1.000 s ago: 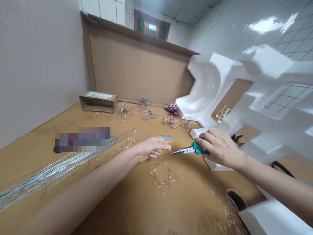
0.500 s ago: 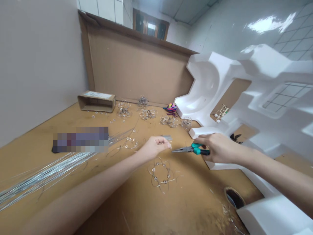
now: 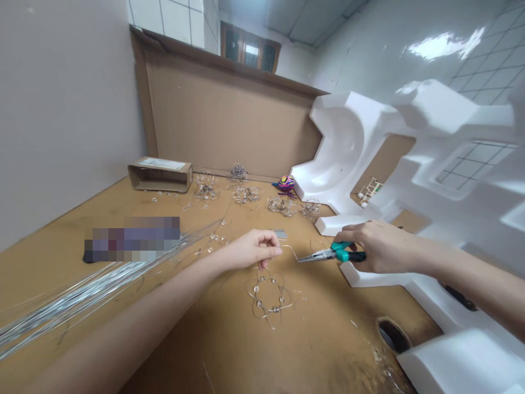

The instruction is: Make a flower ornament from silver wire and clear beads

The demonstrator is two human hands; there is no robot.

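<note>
On a tan workbench [image 3: 328, 334], a cardboard box [image 3: 159, 176] lies on its side at the back, open side facing the person. The left hand [image 3: 256, 249] pinches a thin wire [image 3: 289, 247] above a beaded wire flower [image 3: 268, 293]; the right hand [image 3: 381, 247] grips teal-handled needle-nose pliers [image 3: 330, 254].

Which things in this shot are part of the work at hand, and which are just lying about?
Part of the work:
left hand pinching a thin wire
right hand gripping needle-nose pliers
beaded wire flower on the table
bundle of long wires
wire flowers farther back

Lying about:
cardboard box
white polystyrene packing
small colourful ornament
</note>
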